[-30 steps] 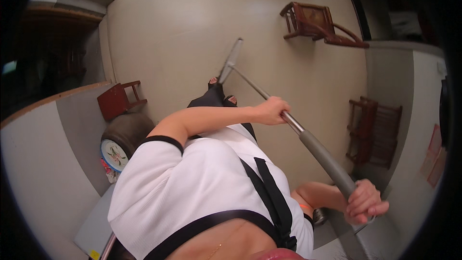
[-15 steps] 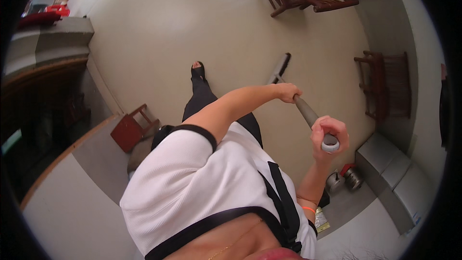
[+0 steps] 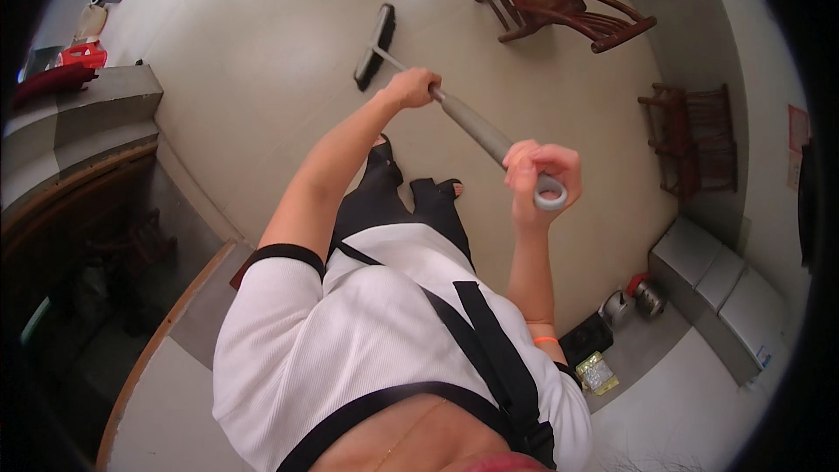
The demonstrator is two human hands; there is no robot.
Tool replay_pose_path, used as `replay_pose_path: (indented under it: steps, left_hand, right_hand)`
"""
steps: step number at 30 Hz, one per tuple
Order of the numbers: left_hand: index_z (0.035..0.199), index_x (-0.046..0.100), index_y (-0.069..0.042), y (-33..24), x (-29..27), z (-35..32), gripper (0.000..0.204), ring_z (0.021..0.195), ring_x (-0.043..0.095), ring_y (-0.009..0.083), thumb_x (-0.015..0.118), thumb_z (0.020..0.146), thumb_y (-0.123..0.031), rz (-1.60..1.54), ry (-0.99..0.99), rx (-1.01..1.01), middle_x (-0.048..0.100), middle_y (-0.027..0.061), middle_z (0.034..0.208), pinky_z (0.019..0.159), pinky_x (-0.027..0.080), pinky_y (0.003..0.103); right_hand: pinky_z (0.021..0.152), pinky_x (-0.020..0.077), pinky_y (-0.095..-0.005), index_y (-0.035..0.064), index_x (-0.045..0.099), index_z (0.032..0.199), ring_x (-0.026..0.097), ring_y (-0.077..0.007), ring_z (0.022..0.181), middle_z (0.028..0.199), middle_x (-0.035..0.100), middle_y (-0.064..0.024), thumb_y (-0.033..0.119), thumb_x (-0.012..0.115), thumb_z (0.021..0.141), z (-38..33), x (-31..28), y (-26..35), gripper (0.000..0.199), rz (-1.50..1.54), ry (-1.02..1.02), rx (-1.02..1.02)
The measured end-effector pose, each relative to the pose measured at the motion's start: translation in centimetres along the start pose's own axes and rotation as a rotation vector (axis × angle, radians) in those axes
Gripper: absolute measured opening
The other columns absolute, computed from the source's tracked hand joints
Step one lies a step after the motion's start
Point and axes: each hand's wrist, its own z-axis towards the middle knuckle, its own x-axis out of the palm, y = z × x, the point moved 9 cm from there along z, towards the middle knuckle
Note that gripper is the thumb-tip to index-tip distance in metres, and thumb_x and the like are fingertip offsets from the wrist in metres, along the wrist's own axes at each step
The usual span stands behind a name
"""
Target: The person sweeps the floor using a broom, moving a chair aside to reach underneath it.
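Note:
Both hands grip a long-handled floor broom with a grey handle (image 3: 476,128). My left hand (image 3: 412,87) wraps round the thinner pole below the thick grip, with that arm stretched forward. At the top end, close to its round hanging loop, my right hand (image 3: 544,170) is closed round the handle. The broom's wide head (image 3: 377,46), pale on top with dark bristles, meets the floor ahead of my feet, lying slantwise. The fingers of my left hand partly hide the pole.
A brown wooden armchair (image 3: 559,4) stands far right, and another wooden chair (image 3: 690,140) is against the right wall. A metal kettle (image 3: 616,307) and a black stove (image 3: 587,341) lie at lower right beside grey cabinets (image 3: 712,275). A ledge (image 3: 105,114) bounds the left side.
The broom head has swung left and farther out across the floor. Both hands have moved left and forward with the handle. Both feet now show.

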Motion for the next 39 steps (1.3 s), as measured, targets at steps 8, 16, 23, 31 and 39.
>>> replay_pose_path:
  steps: [8,16,23,31,39]
  left_hand:
    - [0.067,0.054,-0.006,-12.5,-4.6,-1.4,0.014,0.074,0.05,0.0316,0.052,0.057,0.003,-0.224,-0.418,0.335,0.053,0.0121,0.066,0.067,0.039,0.039]
    - [0.074,0.057,-0.008,-22.4,1.6,1.5,0.017,0.073,0.051,0.03,0.055,0.061,0.003,-0.539,-0.087,0.481,0.055,0.0102,0.069,0.066,0.041,0.039]
    - [0.079,0.059,-0.009,-14.8,4.2,11.9,0.015,0.079,0.055,0.0299,0.055,0.066,-0.003,-0.408,-0.043,0.275,0.058,0.0113,0.078,0.064,0.044,0.039]
    - [0.081,0.06,-0.008,-3.4,-9.1,15.1,0.024,0.082,0.055,0.03,0.05,0.063,0.005,-0.243,-0.442,0.059,0.058,0.0103,0.082,0.07,0.044,0.038]
    - [0.079,0.059,-0.007,-1.3,-19.6,18.4,0.024,0.081,0.053,0.0279,0.054,0.061,0.007,-0.227,-0.593,-0.034,0.059,0.0081,0.075,0.073,0.043,0.036]
  right_hand:
    - [0.039,0.025,-0.0262,0.0024,0.038,0.084,0.028,-0.0102,0.04,0.051,0.038,-0.0032,-0.001,0.044,0.064,2.2,-6.6,9.9,0.021,-0.09,-0.07,-0.224]
    - [0.043,0.0281,-0.0243,0.0037,0.038,0.075,0.032,-0.01,0.041,0.05,0.04,-0.0032,-0.001,0.048,0.063,5.3,-5.6,15.8,0.016,-0.311,0.014,-0.179]
    - [0.045,0.0413,-0.0236,0.0019,0.046,0.071,0.05,-0.0133,0.048,0.055,0.05,-0.0058,-0.009,0.051,0.061,13.0,-1.5,0.4,0.016,-0.468,0.222,0.102]
    - [0.044,0.0402,-0.0238,0.0008,0.046,0.071,0.049,-0.0156,0.047,0.054,0.049,-0.0062,-0.01,0.05,0.06,21.8,2.9,-5.5,0.016,-0.071,0.418,-0.023]
    - [0.045,0.0358,-0.0244,0.0033,0.042,0.083,0.042,-0.0131,0.043,0.052,0.044,-0.003,-0.001,0.055,0.07,29.3,1.1,-8.5,0.019,0.08,0.331,-0.003]
